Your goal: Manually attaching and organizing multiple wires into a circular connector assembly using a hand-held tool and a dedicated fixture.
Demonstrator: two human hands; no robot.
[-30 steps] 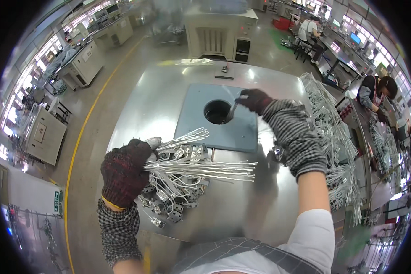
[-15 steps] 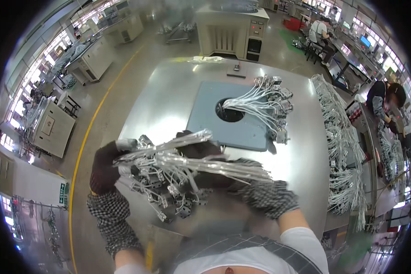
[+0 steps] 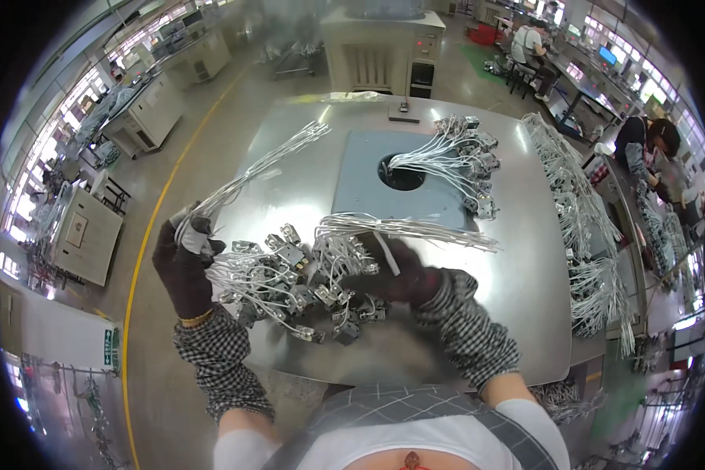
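In the head view, my left hand [image 3: 186, 266], in a dark glove with pale fingertips, is closed round a bundle of white wires [image 3: 270, 160]. The free ends slant up to the far right. My right hand [image 3: 403, 274], also dark-gloved, is closed at a second bundle of white wires [image 3: 423, 228], which lies level across the front of the grey plate. A short white strip [image 3: 387, 253] sticks out at this hand. Metal and grey connectors [image 3: 290, 254] on the wire ends hang in a cluster between my hands, over the table's near left part.
A shiny metal table [image 3: 517, 274] bears a grey plate [image 3: 360, 172] with a round dark hole. Another wire bunch [image 3: 431, 157] comes from the hole, its connectors lying right. Wire harnesses [image 3: 576, 204] are heaped along the right edge. Two people work at benches farther right.
The two wire bundles, close together before, have come apart. The left one has swung up and away; my right hand has moved left and up under the other.
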